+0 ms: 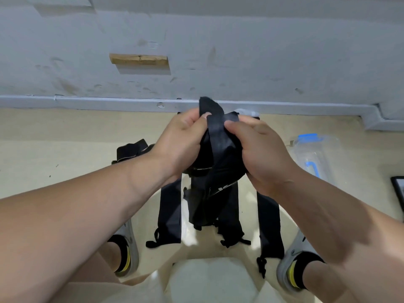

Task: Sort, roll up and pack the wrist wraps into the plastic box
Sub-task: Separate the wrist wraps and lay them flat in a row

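Observation:
Both hands hold up a bundle of black wrist wraps (215, 149) in front of me. My left hand (181, 141) grips its left side, thumb pressed on a strap near the top. My right hand (260, 147) pinches the right side with thumb and fingers. Loose ends of the bundle hang down below the hands. On the floor lie more black wraps: one strip at the left (170, 213), one at the right (270, 226), and a folded one (131, 150) behind my left wrist. The clear plastic box (314, 154) with blue clips sits on the floor at the right.
A grey wall with a skirting ledge (87, 101) runs across just beyond the hands. My two feet in grey shoes (129, 248) (293, 263) stand on the cream floor either side of the wraps. A dark framed object (399, 193) lies at the right edge.

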